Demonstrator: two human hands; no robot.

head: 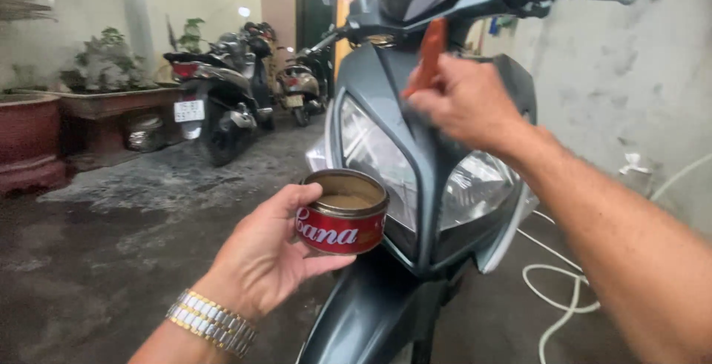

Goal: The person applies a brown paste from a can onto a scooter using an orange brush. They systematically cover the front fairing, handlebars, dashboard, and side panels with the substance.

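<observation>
The left hand curls its fingers around a round red tin — open top facing up. The right hand pinches an orange brush — handle upright above the fingers, against the grey scooter.

The right hand is smeared by motion, so its fingers blur into the grey scooter panel, and the orange thing it grips shows only its upper end; it may be a brush or cloth. The left hand hides the near side of the red tin. The scooter's lower front and both forearms run off the bottom edge. The white hose is cut there too.
</observation>
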